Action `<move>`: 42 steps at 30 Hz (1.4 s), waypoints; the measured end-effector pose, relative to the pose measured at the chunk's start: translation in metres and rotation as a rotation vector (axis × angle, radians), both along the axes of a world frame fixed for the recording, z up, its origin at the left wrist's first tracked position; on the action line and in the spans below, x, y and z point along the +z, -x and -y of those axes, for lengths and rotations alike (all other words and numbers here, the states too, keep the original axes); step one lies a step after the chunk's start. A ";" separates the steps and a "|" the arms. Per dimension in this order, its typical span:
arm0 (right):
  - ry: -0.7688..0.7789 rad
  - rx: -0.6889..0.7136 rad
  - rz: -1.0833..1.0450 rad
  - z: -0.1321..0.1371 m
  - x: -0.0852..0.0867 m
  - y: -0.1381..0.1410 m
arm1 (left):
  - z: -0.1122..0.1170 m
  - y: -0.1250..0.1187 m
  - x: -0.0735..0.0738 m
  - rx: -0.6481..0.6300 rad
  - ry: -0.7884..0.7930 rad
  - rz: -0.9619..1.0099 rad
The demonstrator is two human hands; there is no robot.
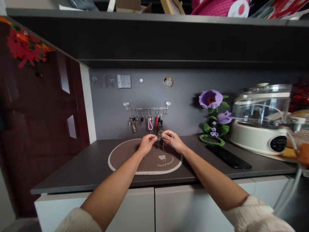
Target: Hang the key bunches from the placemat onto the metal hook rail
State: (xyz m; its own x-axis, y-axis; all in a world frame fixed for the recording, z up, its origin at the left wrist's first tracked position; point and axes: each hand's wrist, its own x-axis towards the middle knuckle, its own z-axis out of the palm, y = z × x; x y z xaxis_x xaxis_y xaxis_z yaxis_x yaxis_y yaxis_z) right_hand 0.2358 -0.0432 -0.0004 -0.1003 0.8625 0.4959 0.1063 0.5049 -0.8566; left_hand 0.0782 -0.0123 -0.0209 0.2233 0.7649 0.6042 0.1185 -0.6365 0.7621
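My right hand (173,140) is closed in a pinch on the metal ring of a bunch of keys (161,141). The keys dangle below the ring, above a brown oval mat (130,158). Just left of the ring is my left hand (147,143), its thumb and fingertips pressed together; whether something small is between them I cannot make out. Behind both hands, a metal hook rail (147,108) on the grey wall carries several bunches of keys, among them one with a pink loop (150,123) and one with a red tag (156,121).
On the right of the counter (79,161) lie a black phone (228,157), a purple flower decoration (210,99) and a clear-topped white appliance (259,129). A dark shelf (169,38) hangs overhead. At the left is a dark red door (45,129).
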 end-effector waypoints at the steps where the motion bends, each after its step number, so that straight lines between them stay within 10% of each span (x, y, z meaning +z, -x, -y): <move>1: -0.006 0.002 -0.020 0.000 0.001 0.000 | 0.000 0.000 0.000 0.004 -0.001 -0.009; 24: 0.079 -0.131 -0.513 -0.062 0.076 0.001 | -0.011 -0.001 -0.011 0.103 -0.036 -0.120; 42: 0.180 -0.228 -0.670 -0.106 0.066 0.001 | -0.012 -0.001 -0.011 0.129 -0.027 -0.121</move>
